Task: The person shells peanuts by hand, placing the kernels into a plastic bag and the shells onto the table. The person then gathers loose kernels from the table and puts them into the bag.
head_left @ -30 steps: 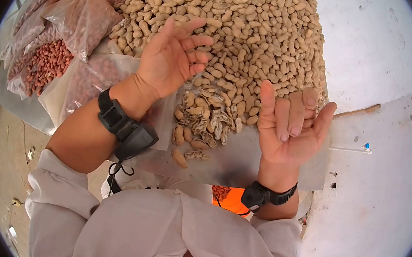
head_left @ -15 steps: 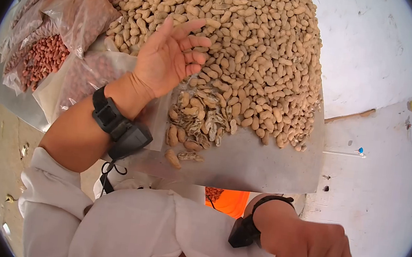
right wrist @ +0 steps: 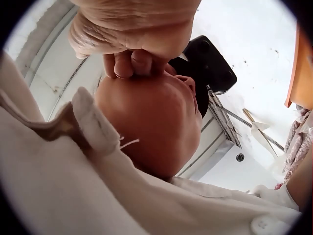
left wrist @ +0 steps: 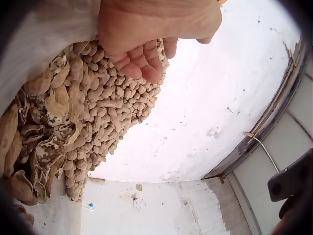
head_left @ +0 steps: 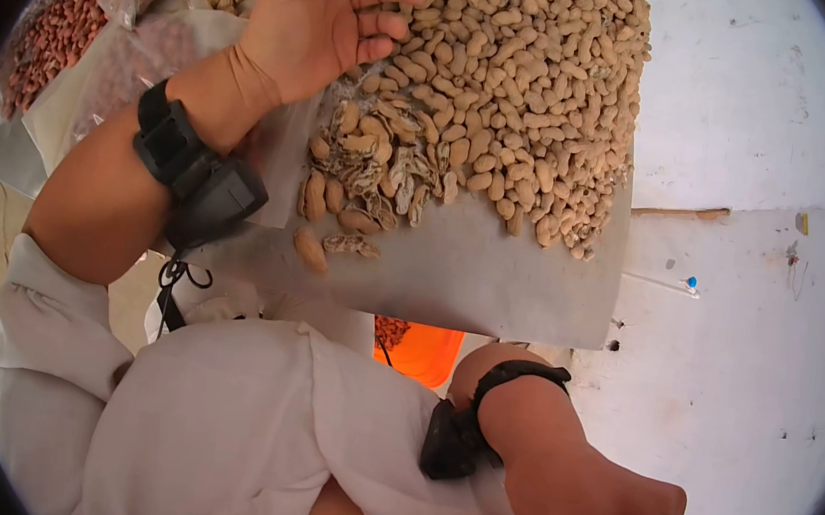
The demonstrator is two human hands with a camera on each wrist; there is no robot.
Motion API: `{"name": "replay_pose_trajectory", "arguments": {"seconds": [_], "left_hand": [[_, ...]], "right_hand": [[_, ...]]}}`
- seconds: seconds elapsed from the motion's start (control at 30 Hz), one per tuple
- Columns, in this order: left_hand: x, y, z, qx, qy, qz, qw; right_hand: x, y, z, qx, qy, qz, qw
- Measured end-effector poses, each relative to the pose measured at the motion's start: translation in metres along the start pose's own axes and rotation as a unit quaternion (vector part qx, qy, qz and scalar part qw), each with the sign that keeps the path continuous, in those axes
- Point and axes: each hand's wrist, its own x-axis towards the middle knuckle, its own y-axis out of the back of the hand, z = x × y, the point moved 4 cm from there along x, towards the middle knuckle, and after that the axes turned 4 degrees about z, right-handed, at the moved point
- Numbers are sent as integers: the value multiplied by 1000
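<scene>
Peanuts (head_left: 531,89) lie heaped on the table (head_left: 470,284), with split shells (head_left: 406,171) at the near edge, probably for easy reach. The left hand (head_left: 310,36), palm up and loosely open, holds nothing, seemingly idle beside the heap. The right hand (head_left: 602,514) is raised by the chin (right wrist: 146,122), apparently to touch it, fingers folded in, nothing visible in them.

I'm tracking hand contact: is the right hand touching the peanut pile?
Apart: the head view shows the right hand well clear of the peanut pile, bare grey sheet between.
</scene>
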Motion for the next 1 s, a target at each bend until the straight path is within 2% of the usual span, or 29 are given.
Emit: {"name": "replay_pose_trajectory", "arguments": {"seconds": [0.03,0.47,0.67,0.77,0.87,0.93,0.97,1.0], "left_hand": [[0,0,-1,-17,6,20,1000],[-4,-7,2,-13,21,46,999],[-1,-1,-2,-11,2,28,1000],[-5,-15,0,-35,-15,54,998],[7,19,-5,51,-1,-17,999],[9,14,0,19,-7,-14,1000],[4,10,-1,-2,-2,-6,1000],[3,6,1,12,-9,14,1000]], "right_hand": [[0,1,1,8,-4,1,1000],[0,6,8,123,-53,14,991],[4,4,10,176,-80,12,981],[4,4,11,184,-94,32,978],[-2,16,14,176,-100,62,977],[-1,31,20,183,-87,54,978],[-6,44,20,152,-81,99,980],[-16,61,19,82,-76,190,975]]}}
